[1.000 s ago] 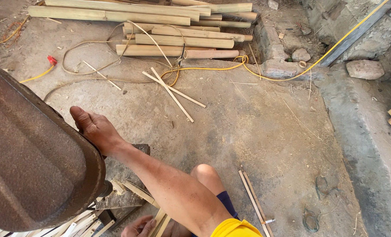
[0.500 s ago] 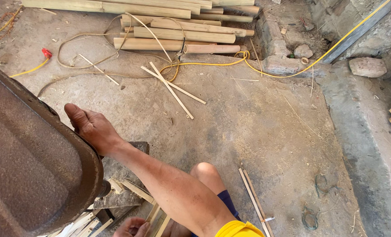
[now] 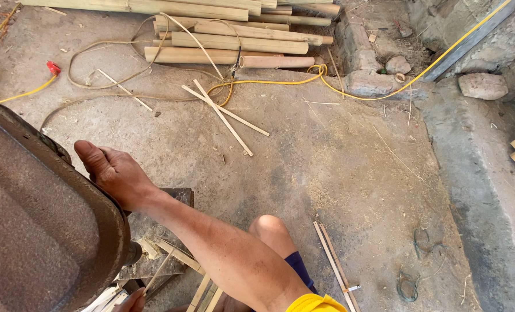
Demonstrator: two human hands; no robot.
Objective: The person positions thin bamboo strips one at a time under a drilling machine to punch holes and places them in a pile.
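Observation:
My right hand (image 3: 114,175) reaches across to the left and lies against the rim of a big rusty metal cover (image 3: 35,231). Its fingers are hidden behind that rim, so its grip does not show. My left hand (image 3: 131,301) peeks in at the bottom edge, closed on a thin bamboo strip (image 3: 158,271) that points up to the right. More split bamboo strips (image 3: 179,256) lie under my forearm beside a dark metal block (image 3: 179,196). My bare knee (image 3: 270,226) sits just right of the arm.
Bamboo poles (image 3: 234,43) are piled at the top, with crossed strips (image 3: 222,112) on the concrete floor. A yellow cable (image 3: 338,89) and grey cords snake past them. Stones (image 3: 482,85) and a raised ledge (image 3: 488,190) stand at right. Two strips (image 3: 333,263) lie near my knee.
The view has shifted a little, so the bamboo pile sits higher in frame. My right hand stays on the cover's rim. My left hand with its strip has edged into view.

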